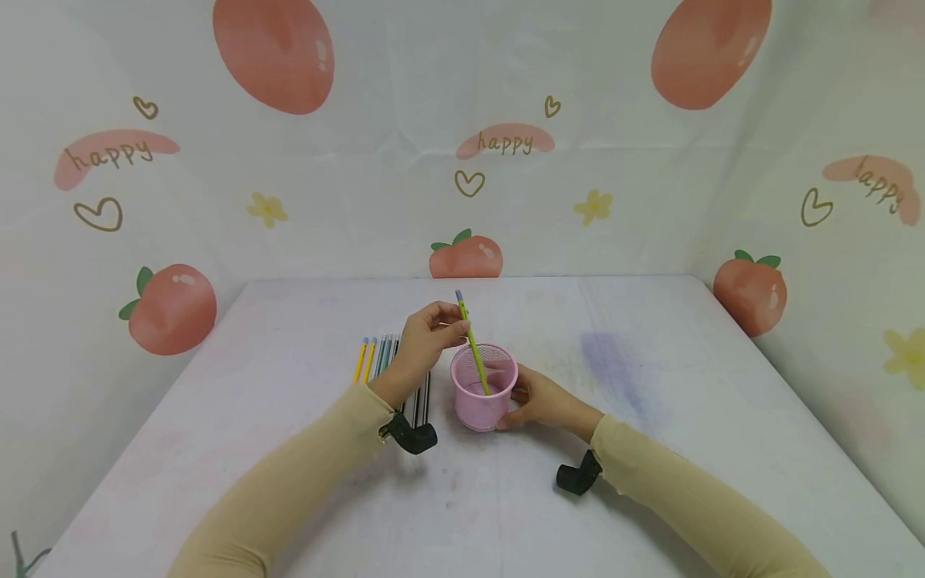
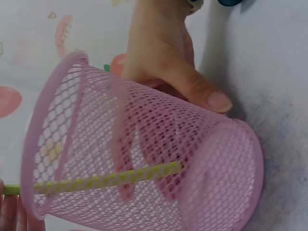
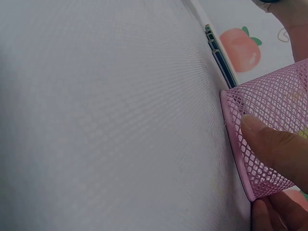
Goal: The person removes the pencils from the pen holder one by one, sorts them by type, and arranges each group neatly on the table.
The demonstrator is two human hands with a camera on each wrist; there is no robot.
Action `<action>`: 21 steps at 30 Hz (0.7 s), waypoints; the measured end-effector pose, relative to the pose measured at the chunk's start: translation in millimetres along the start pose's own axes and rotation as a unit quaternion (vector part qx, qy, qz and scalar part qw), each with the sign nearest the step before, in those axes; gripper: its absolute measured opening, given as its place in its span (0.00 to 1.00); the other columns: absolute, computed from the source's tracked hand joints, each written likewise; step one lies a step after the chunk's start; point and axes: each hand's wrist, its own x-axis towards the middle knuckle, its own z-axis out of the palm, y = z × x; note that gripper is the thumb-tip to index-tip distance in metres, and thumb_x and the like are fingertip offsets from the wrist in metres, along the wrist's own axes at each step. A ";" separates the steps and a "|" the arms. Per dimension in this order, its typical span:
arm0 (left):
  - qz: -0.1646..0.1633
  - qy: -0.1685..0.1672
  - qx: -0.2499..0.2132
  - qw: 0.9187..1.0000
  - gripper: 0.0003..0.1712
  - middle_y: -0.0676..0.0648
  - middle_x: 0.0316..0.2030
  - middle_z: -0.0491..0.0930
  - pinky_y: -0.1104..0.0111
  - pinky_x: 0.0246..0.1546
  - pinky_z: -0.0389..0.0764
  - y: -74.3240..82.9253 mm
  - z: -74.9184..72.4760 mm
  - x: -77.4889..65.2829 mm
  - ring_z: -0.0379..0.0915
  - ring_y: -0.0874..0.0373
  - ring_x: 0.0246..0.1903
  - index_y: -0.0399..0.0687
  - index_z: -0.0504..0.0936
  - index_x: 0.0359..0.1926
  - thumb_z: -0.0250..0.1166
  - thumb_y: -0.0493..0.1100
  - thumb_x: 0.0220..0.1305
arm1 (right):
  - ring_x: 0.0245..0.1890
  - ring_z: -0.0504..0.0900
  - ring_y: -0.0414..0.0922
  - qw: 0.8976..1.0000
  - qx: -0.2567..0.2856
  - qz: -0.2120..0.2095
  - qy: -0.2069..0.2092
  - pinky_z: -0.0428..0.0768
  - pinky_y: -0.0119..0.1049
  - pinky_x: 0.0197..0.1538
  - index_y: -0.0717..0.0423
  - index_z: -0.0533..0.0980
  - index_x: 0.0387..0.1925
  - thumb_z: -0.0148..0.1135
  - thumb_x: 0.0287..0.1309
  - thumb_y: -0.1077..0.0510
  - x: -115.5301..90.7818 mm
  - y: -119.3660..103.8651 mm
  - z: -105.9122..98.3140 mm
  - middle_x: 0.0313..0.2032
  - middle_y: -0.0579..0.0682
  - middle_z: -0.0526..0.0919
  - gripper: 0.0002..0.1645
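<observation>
In the head view my left hand [image 1: 425, 343] pinches a yellow-green pencil [image 1: 470, 333] near its purple eraser end. The pencil slants down into a pink mesh pen holder [image 1: 478, 413], and in the left wrist view its lower end shows through the mesh, close to the base. My right hand [image 1: 549, 403] holds the pen holder from the right side. Its thumb [image 3: 274, 147] lies against the mesh low down in the right wrist view, while other fingers curl around the far side. The holder stands upright on the table.
Left of the holder lies a row of several pencils: yellow ones [image 1: 360, 361], teal ones [image 1: 384, 353] and dark striped ones [image 1: 426, 401], partly hidden by my left forearm. A printed cloth wall [image 1: 361, 217] rises behind the white table [image 1: 462, 514].
</observation>
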 end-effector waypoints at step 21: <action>0.070 0.061 -0.087 0.992 0.10 0.51 0.37 0.78 0.67 0.44 0.85 51.0 -37.4 9.8 0.80 0.62 0.36 0.36 0.75 0.48 0.60 0.33 0.67 | 0.68 0.64 0.59 1.000 0.016 -0.010 -0.008 0.67 0.41 0.69 0.63 0.57 0.71 0.74 0.40 0.73 -0.5 2.2 -0.7 0.66 0.65 0.66 0.56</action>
